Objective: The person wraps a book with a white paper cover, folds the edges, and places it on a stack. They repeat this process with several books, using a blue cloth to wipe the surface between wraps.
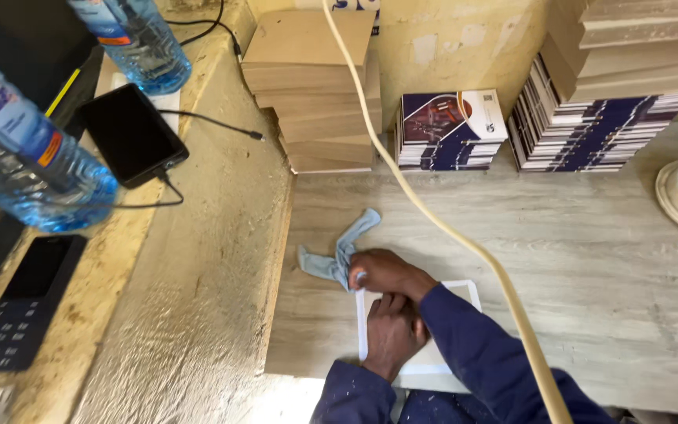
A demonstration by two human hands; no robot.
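Two hands at the white panel's [464,292] top-left corner, right hand [386,273] gripping blue cloth [337,255], left hand [392,334] pressed flat.

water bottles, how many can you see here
2. One water bottle lies at the far left, over the ledge. The other bottle is at the top left, cut off by the frame edge.
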